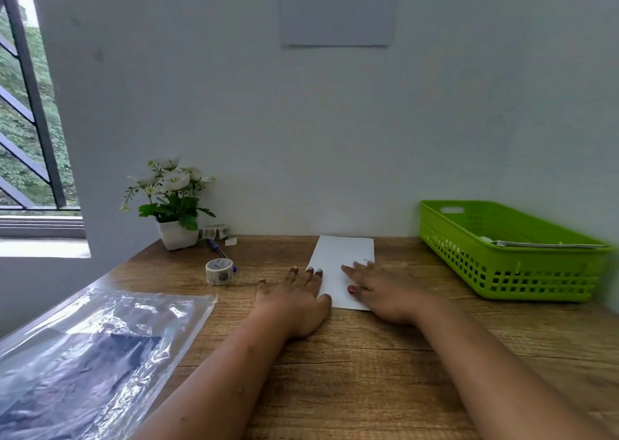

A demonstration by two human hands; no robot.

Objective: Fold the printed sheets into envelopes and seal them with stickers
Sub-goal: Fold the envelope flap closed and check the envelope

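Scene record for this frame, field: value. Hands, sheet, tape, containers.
sheet: white sheet, lying flat on the wooden table
left hand: left hand flat, fingertips on the sheet's left edge
right hand: right hand flat, fingers straight, pressing the sheet's right side
tape: tape roll left of the hands, untouched
basket: green basket at right, papers inside
bag: plastic bag at near left, dark contents

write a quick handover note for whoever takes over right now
Left hand open, fingertips pressing the left edge of the white paper sheet on the wooden table.
Right hand open, flat on its right side.
Patterned sticker tape roll stands left of it; green plastic basket right, holding papers.
Done: sheet looks part-folded.
Left: finish folding, seal with sticker.
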